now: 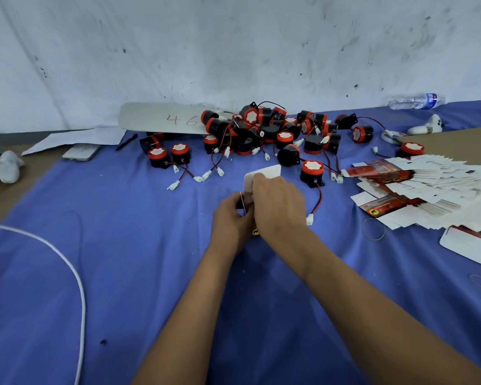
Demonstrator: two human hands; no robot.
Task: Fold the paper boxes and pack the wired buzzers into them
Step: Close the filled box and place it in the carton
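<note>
Two hands at centre of blue cloth (122, 273): left hand (232, 220) and right hand (278, 209) both curled round one paper box (263, 176), white flap up. Wired buzzers (261, 129) heaped beyond against white wall (233, 37); one buzzer (312, 173) just right of hands. Flat boxes (428, 190) fan at right edge, white cable (75, 273) left; bare cloth near.

Blue cloth (122, 259) over the work surface, white wall (233, 45) behind. White cable (78, 279) curves across cloth at left. Phone (81, 152) far left w/ black pen (127, 142) just beside, sheet of paper (78, 138) behind them. White board (161, 118) marked "46" against wall. Water bottle (415, 101) lying far right; rubber band (374, 229) on cloth nr right edge.
</note>
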